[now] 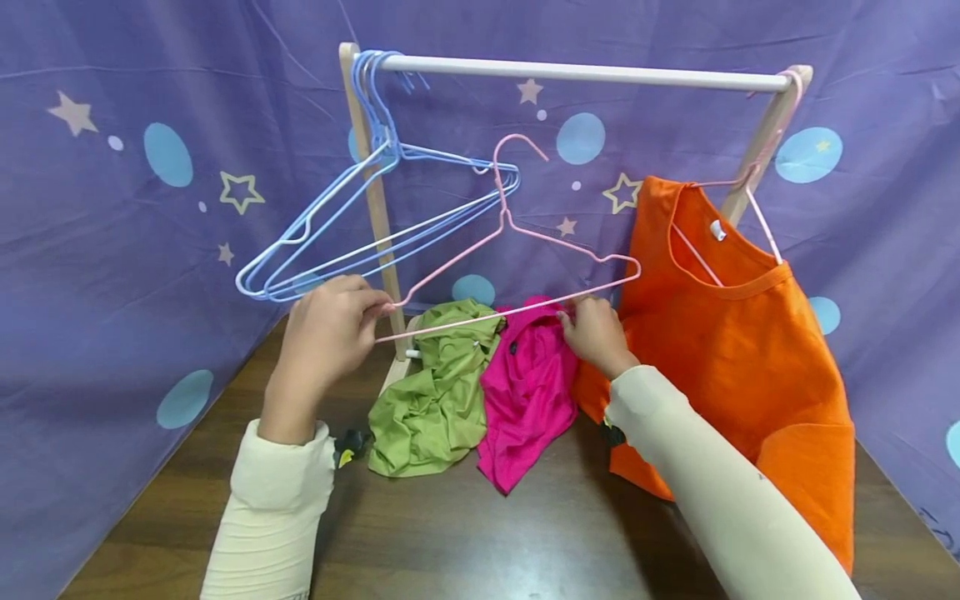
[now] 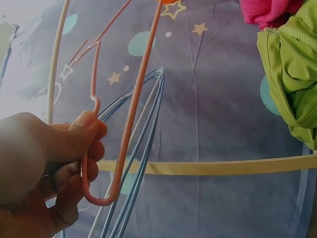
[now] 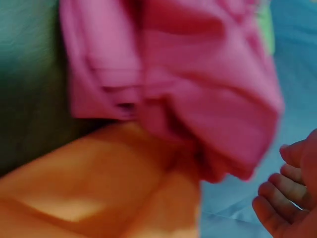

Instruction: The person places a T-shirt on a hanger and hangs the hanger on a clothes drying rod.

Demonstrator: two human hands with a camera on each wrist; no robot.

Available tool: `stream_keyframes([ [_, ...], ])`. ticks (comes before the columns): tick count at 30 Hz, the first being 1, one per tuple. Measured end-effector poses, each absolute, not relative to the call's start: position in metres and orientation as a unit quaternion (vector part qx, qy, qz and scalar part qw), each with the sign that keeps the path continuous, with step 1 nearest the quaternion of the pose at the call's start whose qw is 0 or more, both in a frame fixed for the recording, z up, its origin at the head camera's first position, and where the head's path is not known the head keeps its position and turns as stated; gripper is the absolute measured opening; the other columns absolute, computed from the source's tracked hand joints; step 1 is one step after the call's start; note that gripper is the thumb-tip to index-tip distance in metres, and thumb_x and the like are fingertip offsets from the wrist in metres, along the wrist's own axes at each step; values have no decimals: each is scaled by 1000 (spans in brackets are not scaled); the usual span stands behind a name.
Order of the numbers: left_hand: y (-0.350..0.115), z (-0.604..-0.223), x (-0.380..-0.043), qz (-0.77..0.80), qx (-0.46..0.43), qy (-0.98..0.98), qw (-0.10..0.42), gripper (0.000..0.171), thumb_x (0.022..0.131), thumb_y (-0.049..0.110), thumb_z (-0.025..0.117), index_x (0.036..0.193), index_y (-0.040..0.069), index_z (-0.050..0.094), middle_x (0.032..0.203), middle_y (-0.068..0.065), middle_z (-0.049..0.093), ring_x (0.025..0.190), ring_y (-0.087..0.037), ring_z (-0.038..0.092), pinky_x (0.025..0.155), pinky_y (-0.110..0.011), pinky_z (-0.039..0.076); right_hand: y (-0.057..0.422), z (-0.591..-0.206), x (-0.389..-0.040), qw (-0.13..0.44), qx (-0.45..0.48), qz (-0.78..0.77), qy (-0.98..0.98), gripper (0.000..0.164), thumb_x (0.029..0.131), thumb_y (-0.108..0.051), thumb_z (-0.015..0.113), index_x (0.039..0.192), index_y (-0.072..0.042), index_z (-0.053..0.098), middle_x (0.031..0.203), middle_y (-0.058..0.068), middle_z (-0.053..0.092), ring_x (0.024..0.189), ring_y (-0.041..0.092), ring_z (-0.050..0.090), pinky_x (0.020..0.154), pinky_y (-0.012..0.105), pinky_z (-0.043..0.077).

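My left hand (image 1: 330, 329) pinches a pink wire hanger (image 1: 480, 321) near its left end, thumb on top of the wire in the left wrist view. The hanger (image 2: 137, 99) is held up in front of the rack, its hook pointing up and free of the rail. My right hand (image 1: 597, 333) is by the crumpled magenta garment (image 1: 528, 383), just under the hanger's bottom bar in the head view. In the right wrist view the fingers (image 3: 280, 193) are loosely bent with nothing between them, beside the magenta cloth (image 3: 208, 89).
Blue and white hangers (image 1: 315, 242) hang at the left of the white rail (image 1: 585, 71). An orange top (image 1: 750, 367) hangs on another pink hanger at the right end. A green garment (image 1: 435, 408) lies on the brown table (image 1: 465, 542), beside the magenta one.
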State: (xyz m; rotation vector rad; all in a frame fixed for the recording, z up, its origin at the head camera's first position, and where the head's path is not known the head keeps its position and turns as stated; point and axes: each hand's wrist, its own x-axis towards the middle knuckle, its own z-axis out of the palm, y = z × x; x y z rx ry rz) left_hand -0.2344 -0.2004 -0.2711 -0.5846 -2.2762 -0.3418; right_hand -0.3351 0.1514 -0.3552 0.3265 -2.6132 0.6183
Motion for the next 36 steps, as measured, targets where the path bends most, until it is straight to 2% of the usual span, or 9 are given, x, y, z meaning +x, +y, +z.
stream_keyframes([
  [7,-204,-269,-231,-132,-226,-901,345,5,89,9,78,89,5,81,78,-6,69,68,-30,65,60,-49,51,151,-378,-342,247,110,203,-941,23,93,-18,73,107,1,71,96,27,68,94,48,66,82,56,54],
  [13,-209,-266,-230,-127,-220,-912,322,5,89,7,78,91,5,81,81,-7,70,70,-31,66,62,-49,53,150,-383,-347,235,96,251,-934,30,91,-17,74,120,-7,74,104,20,74,92,46,67,82,54,54],
  [19,-214,-267,-230,-128,-219,-914,317,5,88,7,78,90,4,81,81,-8,71,69,-31,67,63,-50,53,151,-392,-355,227,78,299,-924,18,92,-12,71,107,-6,79,97,17,76,92,44,67,80,52,53],
  [24,-217,-267,-229,-126,-218,-914,319,5,88,8,78,90,6,81,79,-6,70,66,-28,64,60,-49,52,152,-396,-359,230,70,317,-917,15,96,-10,63,100,-2,74,89,16,73,88,41,67,80,51,52],
  [29,-220,-264,-226,-124,-212,-918,312,5,89,9,77,91,7,81,78,-5,68,64,-28,62,59,-49,50,155,-396,-360,232,57,368,-899,15,97,-11,59,97,0,68,80,15,68,78,35,61,72,42,48],
  [36,-222,-262,-225,-123,-208,-920,310,5,90,10,77,91,7,81,78,-5,69,64,-27,63,60,-49,51,156,-390,-357,208,32,433,-877,18,101,-13,56,101,1,67,84,16,69,78,29,60,70,32,44],
])
